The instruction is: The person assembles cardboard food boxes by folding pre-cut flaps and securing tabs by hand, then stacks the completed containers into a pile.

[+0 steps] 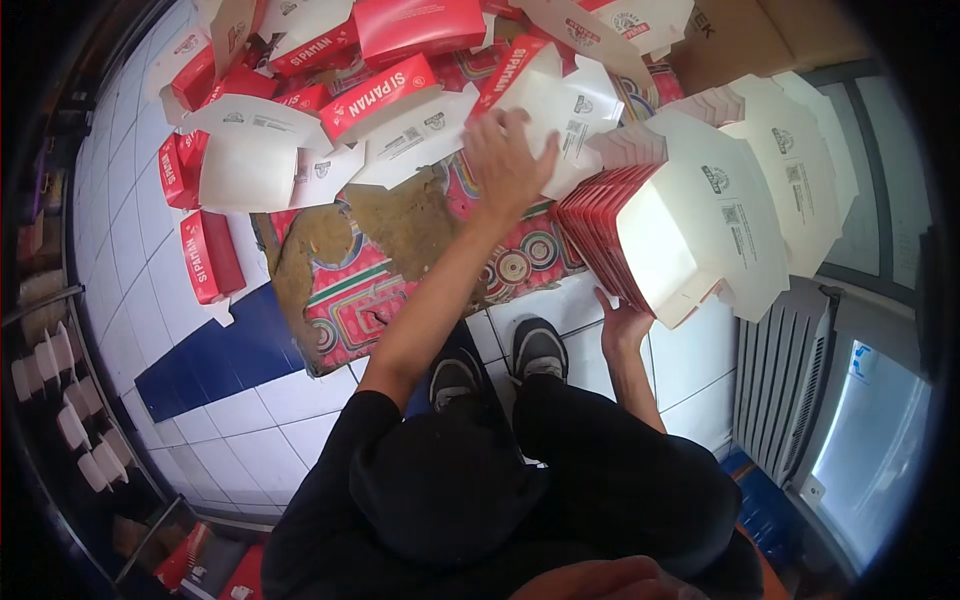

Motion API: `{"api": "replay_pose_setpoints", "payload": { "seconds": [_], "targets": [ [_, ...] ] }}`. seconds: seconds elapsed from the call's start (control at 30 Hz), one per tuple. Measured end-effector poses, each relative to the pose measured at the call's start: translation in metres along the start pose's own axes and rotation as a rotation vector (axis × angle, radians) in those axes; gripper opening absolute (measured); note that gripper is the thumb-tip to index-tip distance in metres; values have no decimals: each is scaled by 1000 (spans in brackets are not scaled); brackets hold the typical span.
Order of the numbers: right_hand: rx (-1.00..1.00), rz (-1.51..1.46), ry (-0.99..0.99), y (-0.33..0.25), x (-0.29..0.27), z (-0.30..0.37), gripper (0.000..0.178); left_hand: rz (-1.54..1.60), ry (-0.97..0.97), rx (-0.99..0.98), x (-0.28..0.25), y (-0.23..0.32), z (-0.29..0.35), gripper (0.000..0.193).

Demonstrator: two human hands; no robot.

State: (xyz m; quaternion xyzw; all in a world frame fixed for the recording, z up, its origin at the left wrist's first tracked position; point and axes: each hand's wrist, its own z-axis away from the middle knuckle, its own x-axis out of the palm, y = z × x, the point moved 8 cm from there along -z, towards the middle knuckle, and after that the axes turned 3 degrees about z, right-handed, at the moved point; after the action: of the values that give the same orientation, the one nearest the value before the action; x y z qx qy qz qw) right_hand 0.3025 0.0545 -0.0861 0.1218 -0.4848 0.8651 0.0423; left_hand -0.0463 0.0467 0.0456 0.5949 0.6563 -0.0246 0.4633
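Observation:
My left hand (505, 165) reaches forward onto a red-and-white folding paper food box (545, 95). Its fingers are spread over the box's near edge, with the thumb apart and no closed grip showing. Leaning at the right is a stack of nested food boxes (660, 235), red outside and white inside, their lids folded back. From below, my right hand (622, 328) holds the stack's near side; part of its fingers is hidden beneath. More nested boxes with open lids (790, 150) fan out behind this stack.
Several loose red-and-white boxes (420, 25) lie piled ahead and to the left on a torn, patterned mat (350, 290). A brown carton (770, 35) stands at the far right. A blue strip (225, 350) crosses the white tiles. Shelving (75, 400) stands left, a grey ribbed panel (785, 380) right.

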Motion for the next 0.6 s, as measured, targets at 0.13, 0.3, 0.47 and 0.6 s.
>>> {"api": "replay_pose_setpoints", "payload": {
  "seconds": [0.13, 0.3, 0.47, 0.6],
  "targets": [
    [59, -3, 157, -24, -4, 24, 74, -216, 182, -14, -19, -15, -31, 50],
    [188, 293, 113, 30, -21, 60, 49, -42, -198, -265, -13, -86, -62, 29],
    [205, 531, -296, 36, 56, 56, 28, 116, -30, -384, -99, -97, -40, 21],
    [200, 581, -551, 38, 133, 53, 36, 174, -120, -686, -171, -106, 45, 25]
  ]
}}
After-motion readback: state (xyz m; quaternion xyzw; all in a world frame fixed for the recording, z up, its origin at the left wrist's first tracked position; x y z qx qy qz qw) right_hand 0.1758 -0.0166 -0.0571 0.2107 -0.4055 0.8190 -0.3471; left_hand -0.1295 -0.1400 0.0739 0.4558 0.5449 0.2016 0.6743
